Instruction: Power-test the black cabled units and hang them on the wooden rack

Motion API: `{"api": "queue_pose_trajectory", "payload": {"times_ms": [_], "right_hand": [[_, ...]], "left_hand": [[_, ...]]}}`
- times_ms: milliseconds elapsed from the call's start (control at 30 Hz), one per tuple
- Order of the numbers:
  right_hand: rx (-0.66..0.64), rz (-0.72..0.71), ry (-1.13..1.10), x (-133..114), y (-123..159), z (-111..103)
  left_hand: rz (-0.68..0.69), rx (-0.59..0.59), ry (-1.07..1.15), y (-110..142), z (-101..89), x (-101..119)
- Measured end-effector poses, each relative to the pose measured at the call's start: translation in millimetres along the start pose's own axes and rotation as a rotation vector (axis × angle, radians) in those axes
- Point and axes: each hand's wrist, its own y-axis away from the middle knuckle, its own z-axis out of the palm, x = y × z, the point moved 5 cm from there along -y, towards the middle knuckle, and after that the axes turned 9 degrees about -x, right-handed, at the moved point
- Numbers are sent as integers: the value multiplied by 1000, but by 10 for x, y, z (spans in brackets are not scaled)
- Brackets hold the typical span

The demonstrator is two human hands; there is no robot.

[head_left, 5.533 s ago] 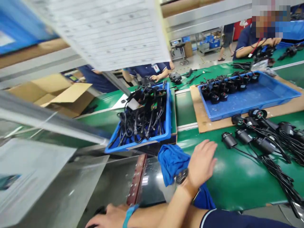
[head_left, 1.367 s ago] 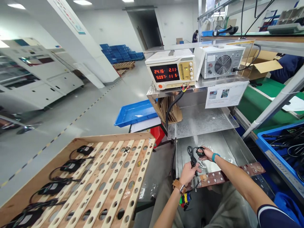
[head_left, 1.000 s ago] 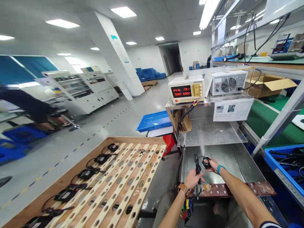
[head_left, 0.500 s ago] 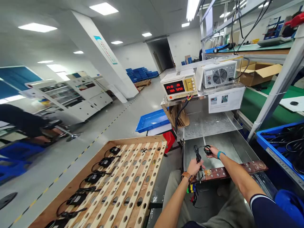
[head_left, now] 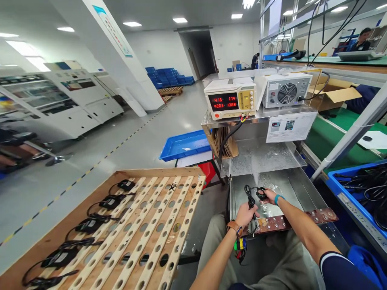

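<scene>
My left hand (head_left: 246, 214) is closed around a bundled black cable (head_left: 249, 195), whose loops stick up past the fingers. My right hand (head_left: 268, 196) grips a round coil of black cable (head_left: 260, 193), and a strand joins it to the bundle. Both hands are over a metal tray (head_left: 242, 181), just behind a brown strip with metal studs (head_left: 273, 222). Below the left wrist hang coloured clips or connectors (head_left: 241, 244), too small to make out.
On my left, a slatted wooden rack (head_left: 145, 229) carries several black power adapters (head_left: 62, 255). Ahead stands a power supply with red digits (head_left: 230, 100), beside a grey fan unit (head_left: 287, 92). A blue bin of black cables (head_left: 363, 189) is at right; a blue tray (head_left: 184, 145) lies beyond the rack.
The view has turned and levelled slightly, so the rack appears farther left. The red digits on the power supply differ. Both hands keep hold of the cable with little movement.
</scene>
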Motion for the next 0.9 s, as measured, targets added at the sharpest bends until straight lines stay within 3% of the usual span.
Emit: {"api": "queue_pose_trajectory", "payload": {"times_ms": [367, 900], "right_hand": [[2, -16, -15, -32, -15, -20], [39, -40, -27, -50, -4, 27]], "left_hand": [[13, 23, 47, 59, -5, 92], [41, 15, 70, 49, -26, 61]]}}
